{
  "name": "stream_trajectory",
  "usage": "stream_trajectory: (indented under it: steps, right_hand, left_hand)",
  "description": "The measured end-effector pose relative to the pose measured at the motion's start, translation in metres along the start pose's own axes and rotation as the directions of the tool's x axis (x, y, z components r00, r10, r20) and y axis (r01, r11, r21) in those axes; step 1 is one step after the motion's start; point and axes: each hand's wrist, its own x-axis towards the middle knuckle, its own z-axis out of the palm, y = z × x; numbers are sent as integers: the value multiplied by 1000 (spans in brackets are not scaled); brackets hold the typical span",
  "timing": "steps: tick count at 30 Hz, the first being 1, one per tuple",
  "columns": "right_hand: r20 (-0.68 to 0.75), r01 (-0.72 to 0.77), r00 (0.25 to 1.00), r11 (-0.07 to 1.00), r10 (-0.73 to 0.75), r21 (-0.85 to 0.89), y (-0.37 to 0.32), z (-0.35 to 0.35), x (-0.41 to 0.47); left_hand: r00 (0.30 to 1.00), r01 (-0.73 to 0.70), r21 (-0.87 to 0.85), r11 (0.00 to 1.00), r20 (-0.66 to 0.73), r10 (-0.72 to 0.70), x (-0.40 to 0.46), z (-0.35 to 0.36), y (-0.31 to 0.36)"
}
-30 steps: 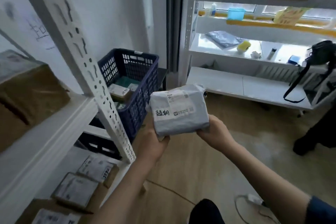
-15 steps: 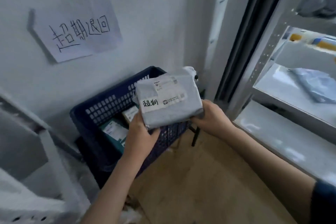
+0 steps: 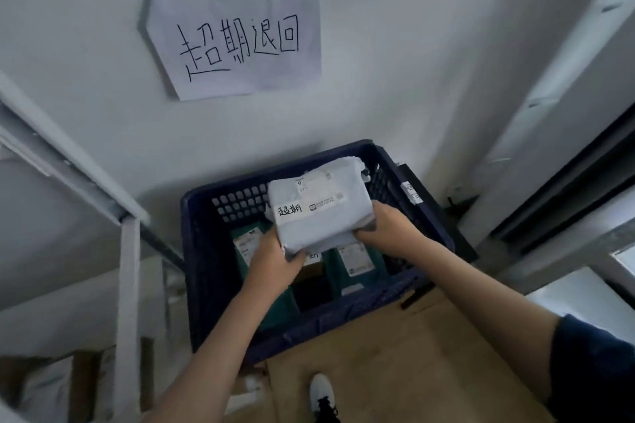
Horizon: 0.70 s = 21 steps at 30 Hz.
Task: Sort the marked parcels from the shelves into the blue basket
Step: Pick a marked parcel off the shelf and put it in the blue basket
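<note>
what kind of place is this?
Probably a parcel pickup or storage room: a handwritten paper sign on the wall above a blue basket holding labelled parcels, metal shelving beside it, and a marked grey parcel held over the basket.

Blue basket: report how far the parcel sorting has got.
Done: the blue basket already holds several parcels, including two green parcels with labels. In hand: the left hand and right hand grip a grey parcel with a handwritten mark, held above the basket's opening. Left: lowering and releasing it. Whether marked parcels remain on the shelves cannot be told.
</note>
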Motion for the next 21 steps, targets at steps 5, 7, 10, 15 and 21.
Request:
stream_trajectory:
  steps: [5, 7, 10, 15, 21]
  right_hand:
    - [-102, -75, 992, 997, 74, 2, 42, -21, 17]
    - [-97, -96, 991, 995, 96, -5, 52, -22, 23]
    - [-58, -62, 996, 998, 61, -14, 59, -23, 34]
    - [60, -85, 994, 994, 89, -67, 70, -19, 55]
    - [159, -219, 959, 968, 236, -120, 81, -1, 85]
  left_hand:
    - [996, -33, -24, 999, 82, 35, 40, 50, 12]
    - [997, -25, -29, 999, 68, 27, 51, 64, 12]
    - [1000, -10, -13, 1000, 16, 10, 57, 78, 6]
    - [995, 71, 53, 996, 63, -74, 54, 97, -8]
    - [972, 145, 137, 980, 165, -167, 73, 101, -21]
